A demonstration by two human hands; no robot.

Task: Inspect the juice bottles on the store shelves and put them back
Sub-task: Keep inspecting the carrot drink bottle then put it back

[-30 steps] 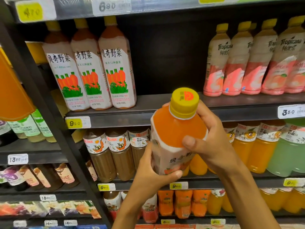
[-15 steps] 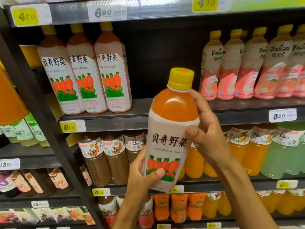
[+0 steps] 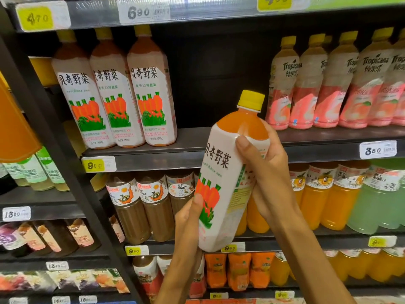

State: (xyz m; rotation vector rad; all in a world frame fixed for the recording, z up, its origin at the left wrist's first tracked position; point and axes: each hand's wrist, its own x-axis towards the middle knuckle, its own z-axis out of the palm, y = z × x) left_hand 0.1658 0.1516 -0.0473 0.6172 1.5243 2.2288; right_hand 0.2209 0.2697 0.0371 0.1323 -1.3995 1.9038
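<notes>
Carrot juice bottle (image 3: 225, 185), yellow cap, label "贝奇野菜", tilted right. Left hand (image 3: 188, 220) grips its lower part; right hand (image 3: 265, 172) grips its shoulder. Behind: Tropicana bottles (image 3: 328, 84).

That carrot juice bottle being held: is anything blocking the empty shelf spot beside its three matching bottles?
Nothing visible does. The carrot juice bottle is in both hands, and the gap right of the three matching bottles looks open.

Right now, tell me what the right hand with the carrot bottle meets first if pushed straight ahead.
Probably nothing soon: the right hand and carrot juice bottle face the dark gap on the shelf; depth unclear.
</notes>
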